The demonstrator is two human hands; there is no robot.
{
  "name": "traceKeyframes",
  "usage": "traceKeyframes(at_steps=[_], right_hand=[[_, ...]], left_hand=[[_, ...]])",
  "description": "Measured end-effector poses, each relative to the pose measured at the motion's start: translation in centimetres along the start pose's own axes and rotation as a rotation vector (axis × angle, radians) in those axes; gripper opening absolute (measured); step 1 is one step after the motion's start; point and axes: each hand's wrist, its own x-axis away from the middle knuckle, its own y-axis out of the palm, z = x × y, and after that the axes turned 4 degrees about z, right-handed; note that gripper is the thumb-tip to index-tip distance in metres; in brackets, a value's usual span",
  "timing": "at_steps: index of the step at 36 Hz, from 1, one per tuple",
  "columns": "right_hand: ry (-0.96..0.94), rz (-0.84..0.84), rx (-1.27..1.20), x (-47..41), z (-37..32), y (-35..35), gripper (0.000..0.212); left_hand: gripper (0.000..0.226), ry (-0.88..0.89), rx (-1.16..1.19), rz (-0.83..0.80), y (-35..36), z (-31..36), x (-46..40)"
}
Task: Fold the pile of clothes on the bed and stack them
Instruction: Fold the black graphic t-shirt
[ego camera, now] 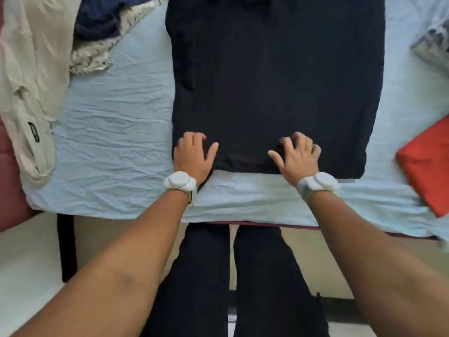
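**Fingers curled into the near hem of a dark garment on the bed**

The fingers [192,138] of the left hand [193,156] are curled down into the fabric at the lower left corner of the dark garment [274,81], with the thumb spread to the side; the cloth is bunched under them. The fingers [300,139] of the right hand [297,158] are likewise bent and splayed, pressed into the hem a little right of centre, and a small fold of cloth is gathered beneath them. Whether the hem is truly pinched or only pressed cannot be told for certain.

The dark garment is laid flat in the middle of the frame, running from the top edge down to the near edge of the bed [116,132], which is covered by a wrinkled light blue sheet. A white band [180,180] is worn on the left wrist and another [319,181] on the right.

In the upper left, a beige garment [31,69] is draped over the bed's edge, beside a navy piece [97,23] and a patterned cloth [97,57]. At the right edge a red folded item [427,164] is seen, with a grey patterned cloth [435,45] above it.
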Motion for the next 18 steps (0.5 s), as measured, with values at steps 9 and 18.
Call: traceKeyframes(at_steps=[9, 18], right_hand=[[-0.184, 0.008, -0.053, -8.9, -9.7, 2.3, 0.060], [-0.168, 0.100, 0.036, -10.9, -10.7, 5.4, 0.061]], left_hand=[[0.038, -0.894, 0.274, 0.066, 1.1, -3.6, -9.6], [0.013, -0.494, 0.463, 0.195, 0.3, -4.9, -9.4]])
